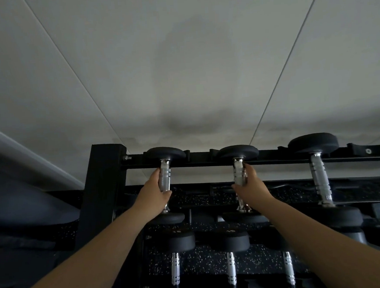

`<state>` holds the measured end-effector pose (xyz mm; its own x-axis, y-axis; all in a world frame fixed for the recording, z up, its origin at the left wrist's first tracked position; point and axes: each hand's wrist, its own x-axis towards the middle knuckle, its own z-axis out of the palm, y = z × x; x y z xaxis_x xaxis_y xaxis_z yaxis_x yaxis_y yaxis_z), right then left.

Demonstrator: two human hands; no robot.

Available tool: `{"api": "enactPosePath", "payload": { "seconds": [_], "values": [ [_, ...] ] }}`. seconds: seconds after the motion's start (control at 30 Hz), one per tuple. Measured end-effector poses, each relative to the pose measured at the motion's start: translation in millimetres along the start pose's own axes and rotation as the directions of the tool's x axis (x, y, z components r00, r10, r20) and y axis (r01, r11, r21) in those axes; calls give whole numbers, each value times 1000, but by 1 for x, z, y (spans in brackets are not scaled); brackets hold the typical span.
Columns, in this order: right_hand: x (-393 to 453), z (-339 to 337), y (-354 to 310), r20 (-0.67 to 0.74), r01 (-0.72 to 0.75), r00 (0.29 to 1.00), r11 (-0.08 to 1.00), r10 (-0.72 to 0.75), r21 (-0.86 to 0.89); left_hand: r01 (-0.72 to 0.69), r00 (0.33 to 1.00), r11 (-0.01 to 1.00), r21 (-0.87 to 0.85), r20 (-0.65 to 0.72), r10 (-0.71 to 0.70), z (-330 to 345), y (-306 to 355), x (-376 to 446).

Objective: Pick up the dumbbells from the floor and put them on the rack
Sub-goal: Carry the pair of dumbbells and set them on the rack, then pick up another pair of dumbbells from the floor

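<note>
**Both dumbbells at the top tier, hands on the handles**

Currently the left hand [156, 191] is wrapped closed around the knurled chrome handle of the left dumbbell [165, 179], fingers curled round the far side, thumb at the near side. The right hand [250, 185] is closed the same way on the handle of the second dumbbell [239, 172]. Both forearms reach up and forward from the bottom corners of the view.

Landmark: the rack's black upright post [104, 183]. Left dumbbell is just right of the post; second dumbbell is further right along the same tier. Far heads of both sit at the rack's [275, 154] rear rail; near heads are low, at the front rail, partly hidden behind the wrists. A third, ungripped dumbbell [319, 179] lies further right again on that tier. More dumbbells sit on a lower tier [231, 271], below and right of the post.

Judgement: placement step, near its end. Whether the heads are fully seated in the cradles cannot be told. To do it well: confirm both heads of each rest in their saddles before loosening the grip, keep the handles square to the rails, release one hand at a time, fingers clear of the front rail.
</note>
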<state>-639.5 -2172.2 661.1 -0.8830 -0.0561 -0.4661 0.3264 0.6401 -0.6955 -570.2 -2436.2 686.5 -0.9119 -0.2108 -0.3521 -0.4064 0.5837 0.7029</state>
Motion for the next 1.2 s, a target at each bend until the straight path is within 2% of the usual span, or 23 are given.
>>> {"api": "enactPosePath", "payload": {
  "seconds": [0.17,0.33,0.43,0.77,0.97,1.2],
  "values": [
    [-19,-13,-11,-62,67,996,995,-71,-78,-74,995,985,159,-47,83,-10,13,-11],
    [-43,-22,-28,-115,130,979,950,-168,-283,-147,983,947,284,-63,172,-25,28,-21],
    [-63,-21,-35,-112,168,970,926,-217,-337,-189,974,899,396,-40,222,-31,32,-37],
    [-177,8,-33,-197,239,931,921,-308,-309,-314,937,847,430,-4,349,-41,22,-129],
    [-236,14,-5,-247,210,930,946,-272,-248,-359,930,841,405,83,357,-16,16,-175],
    [-287,3,63,-288,87,949,984,-131,-158,-438,899,803,403,204,388,42,23,-212]
  ]
}}
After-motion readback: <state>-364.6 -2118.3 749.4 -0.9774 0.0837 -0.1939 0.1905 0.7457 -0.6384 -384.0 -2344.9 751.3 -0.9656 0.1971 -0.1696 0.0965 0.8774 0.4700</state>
